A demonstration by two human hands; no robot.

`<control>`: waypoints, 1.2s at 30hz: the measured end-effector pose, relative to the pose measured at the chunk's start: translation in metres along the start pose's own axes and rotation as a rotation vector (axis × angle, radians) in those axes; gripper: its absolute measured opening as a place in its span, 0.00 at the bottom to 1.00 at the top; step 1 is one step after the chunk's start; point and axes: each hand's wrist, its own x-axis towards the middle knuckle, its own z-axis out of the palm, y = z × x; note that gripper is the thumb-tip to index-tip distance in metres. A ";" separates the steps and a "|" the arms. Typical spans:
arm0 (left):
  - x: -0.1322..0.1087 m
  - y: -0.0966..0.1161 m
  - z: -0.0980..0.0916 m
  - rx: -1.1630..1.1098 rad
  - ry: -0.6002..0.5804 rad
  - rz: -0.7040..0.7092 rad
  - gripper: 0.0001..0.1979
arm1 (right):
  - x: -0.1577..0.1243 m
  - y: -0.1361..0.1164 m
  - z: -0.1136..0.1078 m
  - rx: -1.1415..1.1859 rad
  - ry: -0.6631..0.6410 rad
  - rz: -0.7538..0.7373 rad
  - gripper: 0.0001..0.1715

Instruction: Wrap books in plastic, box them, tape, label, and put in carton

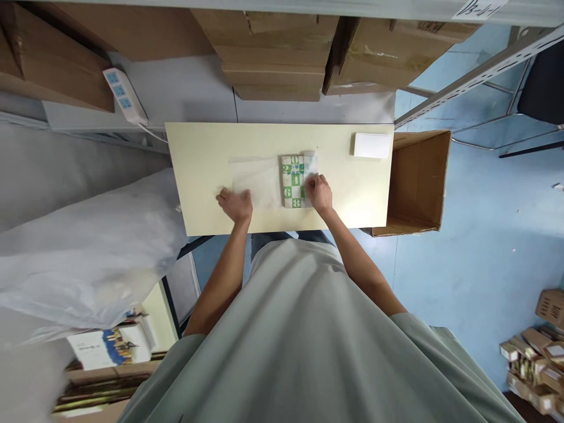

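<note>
One green and white book (293, 183) is seen on the table (198, 170), between the fingers of two hands. It is placed just left of the right fingers and well to the right of the left fingers. The fingers of the right hand (320, 192) are bent close together at one see-through flap (311, 163) by the book's right side. They are blurred, so it cannot be told if the flap is pinched. The fingers of the left hand (235, 204) are curled at the near left corner of one thin see-through sheet (259, 179); whether it is gripped cannot be told. The sheet is spread from there toward the book.

One white block (372, 145) is set on the table, farther out and to the right of the right fingers. One open cardboard box (416, 182) is placed beyond it, past the table's end. One power strip (124, 96) with three blue sockets is found far out, left of the left fingers.
</note>
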 end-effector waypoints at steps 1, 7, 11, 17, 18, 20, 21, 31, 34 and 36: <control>0.003 -0.003 -0.004 0.019 -0.040 -0.019 0.26 | 0.000 0.000 0.000 0.008 -0.005 0.007 0.05; 0.007 -0.001 -0.019 0.036 -0.088 0.036 0.11 | -0.002 -0.002 -0.001 0.078 0.037 0.046 0.05; -0.012 0.020 -0.032 -0.150 -0.164 0.112 0.10 | -0.008 -0.005 0.001 0.055 0.085 0.095 0.09; -0.071 0.073 -0.022 -0.398 -0.511 0.341 0.17 | -0.008 -0.006 0.000 0.088 0.078 0.103 0.10; -0.079 0.082 -0.015 -0.428 -0.562 0.361 0.17 | -0.006 -0.004 -0.001 0.109 0.076 0.097 0.10; -0.091 0.097 0.004 -0.449 -0.629 0.380 0.15 | -0.001 0.000 -0.004 0.163 0.063 0.083 0.08; -0.094 0.103 0.014 -0.445 -0.643 0.382 0.14 | 0.003 0.003 -0.006 0.193 0.049 0.079 0.08; -0.103 0.115 0.092 -0.271 -0.612 0.378 0.08 | 0.015 0.029 -0.023 0.748 -0.090 0.242 0.22; -0.110 0.110 0.098 -0.324 -0.621 0.381 0.09 | -0.002 0.034 -0.026 0.783 0.016 0.280 0.31; -0.113 0.107 0.099 -0.354 -0.621 0.388 0.09 | -0.015 0.035 -0.027 0.674 0.035 0.255 0.37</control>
